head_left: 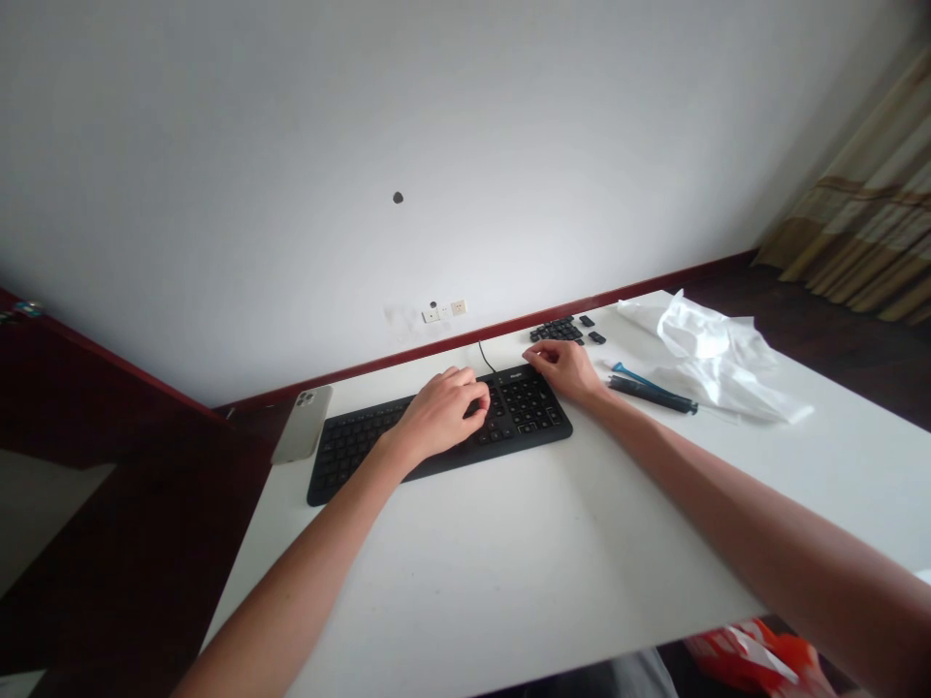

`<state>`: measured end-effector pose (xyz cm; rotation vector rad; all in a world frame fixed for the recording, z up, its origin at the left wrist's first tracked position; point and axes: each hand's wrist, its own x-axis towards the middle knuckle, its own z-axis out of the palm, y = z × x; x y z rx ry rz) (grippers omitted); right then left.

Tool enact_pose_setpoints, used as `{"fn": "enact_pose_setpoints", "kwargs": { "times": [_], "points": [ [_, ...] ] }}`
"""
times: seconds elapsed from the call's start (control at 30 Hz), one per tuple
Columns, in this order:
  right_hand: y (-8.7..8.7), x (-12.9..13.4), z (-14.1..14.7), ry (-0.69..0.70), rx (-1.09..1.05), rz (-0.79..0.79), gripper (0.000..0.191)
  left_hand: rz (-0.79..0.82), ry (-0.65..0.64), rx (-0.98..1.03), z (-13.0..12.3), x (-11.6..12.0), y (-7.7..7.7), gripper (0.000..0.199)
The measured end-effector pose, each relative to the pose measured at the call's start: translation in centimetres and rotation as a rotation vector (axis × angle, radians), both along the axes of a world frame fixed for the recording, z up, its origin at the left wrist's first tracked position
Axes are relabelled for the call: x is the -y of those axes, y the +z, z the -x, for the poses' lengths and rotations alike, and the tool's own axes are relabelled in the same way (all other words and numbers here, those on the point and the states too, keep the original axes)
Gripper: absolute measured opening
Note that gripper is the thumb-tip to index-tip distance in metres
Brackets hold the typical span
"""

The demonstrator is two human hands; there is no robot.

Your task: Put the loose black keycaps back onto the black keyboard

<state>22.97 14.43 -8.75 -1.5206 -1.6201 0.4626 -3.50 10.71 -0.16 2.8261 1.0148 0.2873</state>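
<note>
A black keyboard lies at a slant on the white table. My left hand rests over its middle-right part with curled fingers; what they hold, if anything, is hidden. At the keyboard's upper right corner is my right hand, thumb and fingertips pressed together, and anything between them is too small to tell. Behind it, several loose black keycaps lie in a pile, with a few set apart to the right.
A phone lies left of the keyboard. On the right are a blue-handled brush, a dark long object and a crumpled white plastic bag. A red bag shows below the table's front edge.
</note>
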Motion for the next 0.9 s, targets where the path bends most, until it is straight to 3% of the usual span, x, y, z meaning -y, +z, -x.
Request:
{"fn": "enact_pose_setpoints", "kwargs": {
  "times": [0.1,0.23,0.43,0.7,0.9],
  "points": [
    [0.2,0.1,0.0,-0.012,-0.004,0.005,0.03,-0.049,0.093,0.046,1.0,-1.1,-0.5,0.021],
    [0.3,0.2,0.1,-0.01,0.007,0.004,0.029,-0.146,0.315,0.094,4.2,-2.3,-2.5,0.027],
    [0.3,0.2,0.4,-0.014,0.028,0.01,0.031,-0.156,0.531,0.117,9.4,-1.9,-5.5,0.045],
    [2.3,0.5,-1.2,-0.258,0.186,-0.18,0.032,-0.117,0.553,0.029,10.4,-1.7,-7.1,0.048],
    [1.9,-0.5,-3.6,-0.304,0.348,-0.08,0.036,-0.113,0.529,0.018,10.4,-1.6,-7.1,0.047]
  ]
}}
